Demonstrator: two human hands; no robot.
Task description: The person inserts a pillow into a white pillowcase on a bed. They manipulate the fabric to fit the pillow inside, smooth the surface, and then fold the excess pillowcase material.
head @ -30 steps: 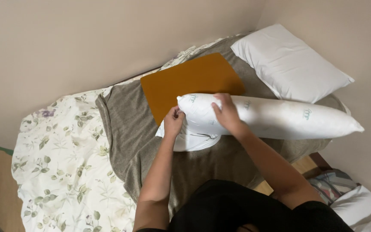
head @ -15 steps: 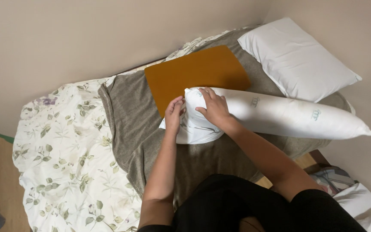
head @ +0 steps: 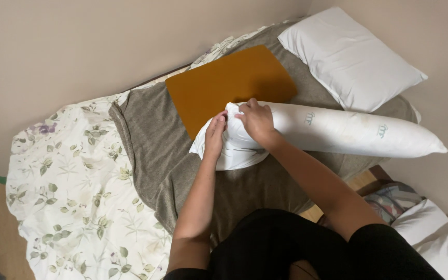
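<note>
**Both hands bunch the open end of a long white pillow on a bed**

Seen from above, a person leans over a bed with both bare arms stretched forward. The left hand (head: pixel 214 136) and the right hand (head: pixel 255 120) now sit closer together than a moment ago, both closed on loose white fabric at the near end of a long white pillow (head: pixel 338 132). That fabric has gathered into a rumpled bunch between the hands, where before it lay flatter, so the cover appears to be worked along or off that end; which way cannot be told. The pillow lies across the bed on a grey-brown blanket (head: pixel 151 155), its far end pointing right toward the wall, much as it did a second ago.

Just behind the hands, a flat orange-brown pillowcase (head: pixel 229 83) lies on the blanket, its near corner tucked under the bunched fabric. A plump white pillow (head: pixel 348 57) rests at the head of the bed, close to the long pillow but apart from the hands. A white floral sheet (head: pixel 68 186) covers the left side. Folded bedding (head: pixel 431 233) sits on the floor at lower right. Nothing blocks either hand
</note>
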